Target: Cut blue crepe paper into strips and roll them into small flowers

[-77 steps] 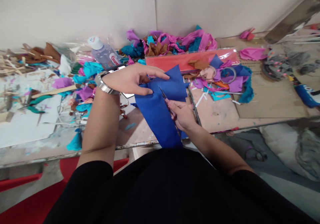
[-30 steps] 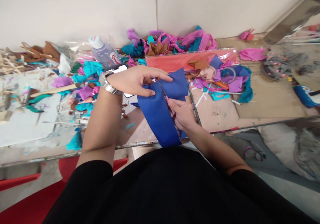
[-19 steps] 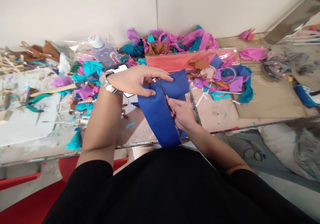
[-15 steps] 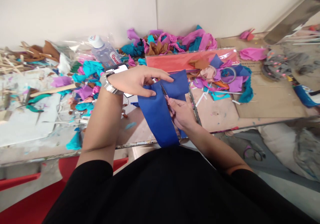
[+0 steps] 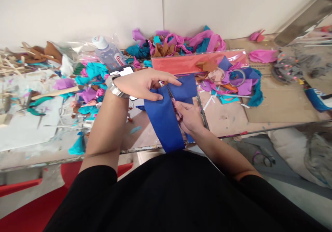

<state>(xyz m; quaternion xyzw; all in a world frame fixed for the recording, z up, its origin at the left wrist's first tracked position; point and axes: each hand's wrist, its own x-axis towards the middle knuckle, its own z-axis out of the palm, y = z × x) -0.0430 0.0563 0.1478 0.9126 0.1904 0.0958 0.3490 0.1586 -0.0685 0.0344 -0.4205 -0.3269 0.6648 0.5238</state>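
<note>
1. Left hand, steel watch at the wrist: thumb and fingers pinch the upper left part of a long sheet of deep blue crepe paper, holding it taut over the table.
2. Right hand: clenched round the handles of a small pair of scissors; the blades point up and away, into the blue sheet, their tips just below the left fingertips.
3. Blue sheet: runs from the person's lap, over the table's near edge, to the hands. The cut divides its upper end; the right flap lies toward a flat red paper pack in clear wrap.
4. Worn, paint-flecked tabletop: bare patch to the right of the hands.
5. Back centre, against the wall: a heap of crumpled pink, teal and brown paper scraps.
6. Left of the hands: a clear plastic bottle with white cap, lying tilted, and a phone partly hidden behind the left wrist.
7. Right of the red pack: a roll of clear tape among purple and teal offcuts.
8. Far left: green-handled pliers on a white board.
</note>
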